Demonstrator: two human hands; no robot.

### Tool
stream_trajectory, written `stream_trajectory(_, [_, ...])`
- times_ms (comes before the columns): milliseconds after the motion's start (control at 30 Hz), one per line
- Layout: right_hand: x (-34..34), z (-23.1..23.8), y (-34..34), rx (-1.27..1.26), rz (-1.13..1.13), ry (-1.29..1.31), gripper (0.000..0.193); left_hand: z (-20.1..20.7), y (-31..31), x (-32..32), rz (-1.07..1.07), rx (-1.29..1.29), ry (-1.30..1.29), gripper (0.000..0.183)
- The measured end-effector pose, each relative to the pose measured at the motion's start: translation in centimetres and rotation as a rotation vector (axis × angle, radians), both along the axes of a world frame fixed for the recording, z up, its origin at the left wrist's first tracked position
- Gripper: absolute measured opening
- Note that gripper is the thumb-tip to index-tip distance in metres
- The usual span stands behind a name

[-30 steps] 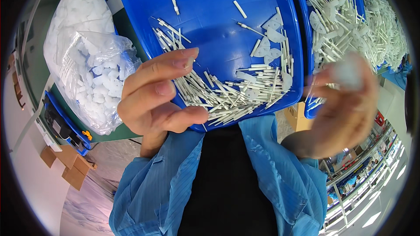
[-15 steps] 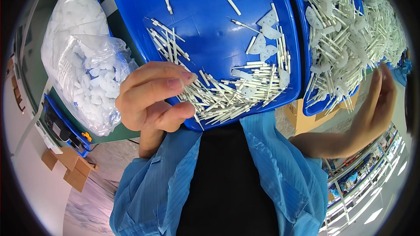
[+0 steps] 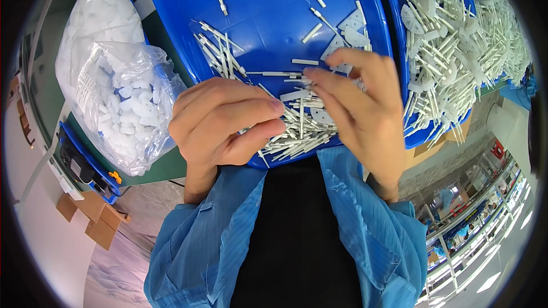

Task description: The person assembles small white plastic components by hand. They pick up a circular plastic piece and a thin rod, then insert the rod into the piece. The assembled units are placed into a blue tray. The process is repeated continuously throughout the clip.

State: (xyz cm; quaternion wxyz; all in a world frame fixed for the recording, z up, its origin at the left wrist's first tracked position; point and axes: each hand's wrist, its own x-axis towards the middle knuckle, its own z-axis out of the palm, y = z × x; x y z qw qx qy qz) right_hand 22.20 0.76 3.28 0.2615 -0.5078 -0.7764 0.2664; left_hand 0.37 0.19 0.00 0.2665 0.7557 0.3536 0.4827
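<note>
Thumb and forefinger of the left hand [image 3: 222, 120] nearly together, over the left side of the white stick heap [image 3: 301, 137]; cannot tell if gripping anything. Right hand [image 3: 368, 105] half curled, fingertips angled leftward into the blue tray [image 3: 271, 28]; cannot tell if pinching anything. Just left of these fingertips, a long thin stick [image 3: 279, 73], axis running left to right; right hand nearer, left hand on the near side. Compared with half a second ago: right hand in from beside the second tray [image 3: 412, 140], left thumb and fingers closer together.
</note>
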Motion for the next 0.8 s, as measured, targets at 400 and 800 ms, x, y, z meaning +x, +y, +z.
stream_trajectory(400, [0.1,0.1,0.8,-0.164,-0.278,0.144,0.026,-0.5,-0.1,1.7,0.017,-0.32,0.325,0.024])
stream_trajectory(800, [-2.1,-1.5,0.5,0.227,0.219,0.268,0.033,0.4,-0.7,1.2,0.11,-0.548,-0.344,0.03])
